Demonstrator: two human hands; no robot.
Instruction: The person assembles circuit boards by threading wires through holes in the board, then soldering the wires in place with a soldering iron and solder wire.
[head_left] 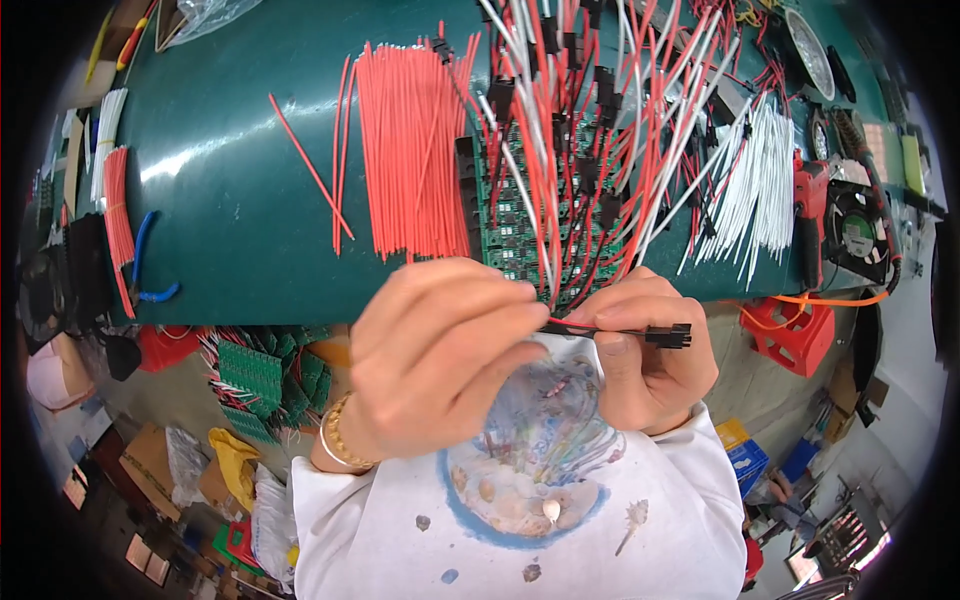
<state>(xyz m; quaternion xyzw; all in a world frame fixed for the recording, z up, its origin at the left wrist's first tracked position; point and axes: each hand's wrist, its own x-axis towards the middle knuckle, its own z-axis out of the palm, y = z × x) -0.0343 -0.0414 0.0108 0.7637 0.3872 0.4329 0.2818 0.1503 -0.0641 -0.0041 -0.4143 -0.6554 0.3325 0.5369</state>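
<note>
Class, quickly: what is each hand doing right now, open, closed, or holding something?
Left hand: closed, fingers pinching the lead.
Right hand: closed, holding the same lead near its black connector.

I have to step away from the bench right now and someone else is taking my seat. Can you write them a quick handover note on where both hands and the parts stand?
Left hand: fingers pinched on the free end of a short red and black lead.
Right hand: grips the same lead near its black connector, which sticks out to the right.
On the green mat: a fan of loose red wires, a row of green circuit boards with red and white leads already attached, a bunch of white wires, blue-handled pliers.
Done: many boards wired.
Left: the lead in hand is not on any board.
</note>
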